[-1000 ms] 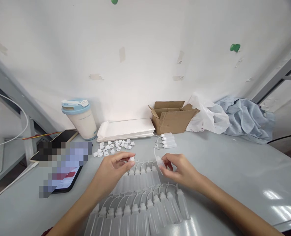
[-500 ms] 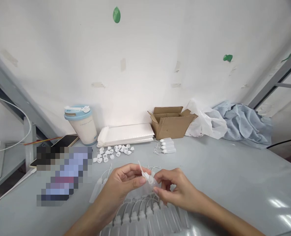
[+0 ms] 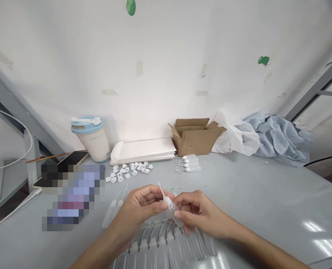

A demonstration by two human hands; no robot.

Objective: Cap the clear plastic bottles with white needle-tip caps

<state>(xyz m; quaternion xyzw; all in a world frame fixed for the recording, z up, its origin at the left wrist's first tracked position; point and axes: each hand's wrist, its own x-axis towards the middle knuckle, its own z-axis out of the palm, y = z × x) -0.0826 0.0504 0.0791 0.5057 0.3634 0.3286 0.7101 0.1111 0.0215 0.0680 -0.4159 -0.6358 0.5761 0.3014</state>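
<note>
Though white cap (image 3: 168, 201) & translucent btl (image 3: 172, 211) were apart 1 s ago, I now see L hand (image 3: 143, 205) pinching cap at btl neck, R hand (image 3: 201, 215) pinching btl body, held tilted above front btl row (image 3: 179, 252), so capping looks under way.

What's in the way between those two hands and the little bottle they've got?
Nothing that I can see. The right hand holds the bottle, and the left hand is at its white cap. The other bottles lie below, not between them.
</note>
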